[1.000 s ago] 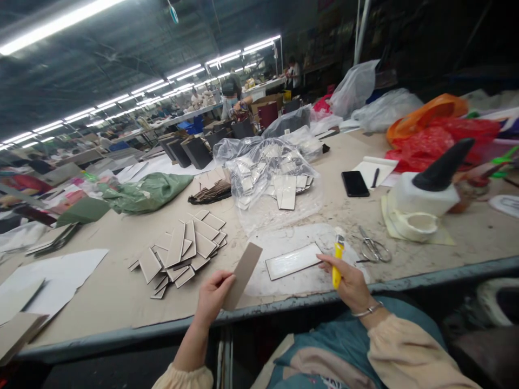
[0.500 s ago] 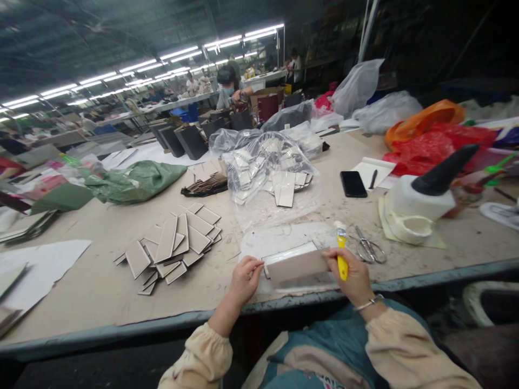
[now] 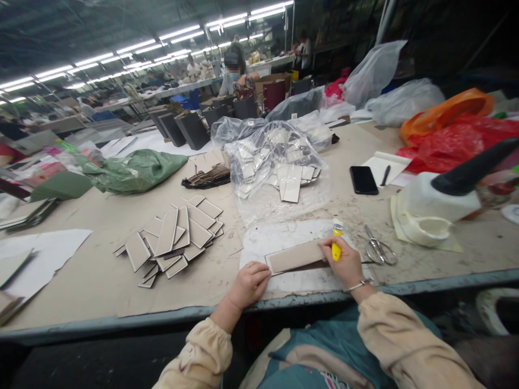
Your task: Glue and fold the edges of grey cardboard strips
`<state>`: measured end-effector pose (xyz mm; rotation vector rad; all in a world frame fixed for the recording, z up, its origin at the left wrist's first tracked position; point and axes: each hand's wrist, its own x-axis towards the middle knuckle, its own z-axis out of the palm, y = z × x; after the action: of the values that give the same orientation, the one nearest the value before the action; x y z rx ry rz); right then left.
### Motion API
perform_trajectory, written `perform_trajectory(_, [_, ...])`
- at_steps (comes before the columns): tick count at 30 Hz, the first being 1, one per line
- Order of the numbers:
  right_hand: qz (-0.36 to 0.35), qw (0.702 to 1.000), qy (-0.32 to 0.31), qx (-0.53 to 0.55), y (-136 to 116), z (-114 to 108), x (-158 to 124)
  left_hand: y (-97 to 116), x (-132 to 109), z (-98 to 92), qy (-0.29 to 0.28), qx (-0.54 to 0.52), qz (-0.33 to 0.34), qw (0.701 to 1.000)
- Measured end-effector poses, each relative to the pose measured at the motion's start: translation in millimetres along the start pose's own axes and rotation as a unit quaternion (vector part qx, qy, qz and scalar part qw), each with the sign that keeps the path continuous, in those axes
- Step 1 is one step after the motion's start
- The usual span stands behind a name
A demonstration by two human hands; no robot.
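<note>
A long beige cardboard panel [image 3: 294, 257] with a dark edge lies over white paper [image 3: 253, 237], close to the table's front edge. My left hand [image 3: 252, 281] is closed at the panel's left end, fingertips pressed on its lower corner. At the other end, my right hand [image 3: 344, 262] pinches the panel and also keeps a yellow-handled brush [image 3: 336, 246] in its grip, bristle end pointing away from me. A dark shadowed gap shows under the panel's lower right edge. To the left lies a loose pile of similar panels [image 3: 166, 232].
Scissors [image 3: 379, 248] lie right of my right hand, near a white glue container [image 3: 438, 202] with a black nozzle. Beyond are a phone [image 3: 364, 180], a clear plastic bag [image 3: 279, 162] of panels and a green bag [image 3: 138, 170]. A co-worker [image 3: 237, 70] is across the tables.
The upper panel, earlier tilted over a glossy white-faced one, now lies down over it. My left hand has pressed onto its end; my right hand has moved slightly left and up, brush still held.
</note>
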<state>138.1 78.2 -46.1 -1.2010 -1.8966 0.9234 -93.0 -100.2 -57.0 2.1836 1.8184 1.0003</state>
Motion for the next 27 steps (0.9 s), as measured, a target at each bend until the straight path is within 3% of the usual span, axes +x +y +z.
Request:
perform_trajectory(6, [-0.028, 0.999, -0.012, -0.038, 0.7, 3.7, 1.9, -1.6, -2.2, 1.2, 0.005, 0.013, 0.000, 1.000])
perform_trajectory(14, [-0.084, 0.993, 0.028, -0.083, 13.1, 9.9, 4.8, -1.8, -1.2, 0.8, 0.006, 0.020, 0.016, 1.000])
perform_trajectory(27, [-0.107, 0.989, 0.040, -0.096, 13.9, 14.1, 5.8, -0.7, 0.4, 0.4, 0.007, 0.019, 0.018, 1.000])
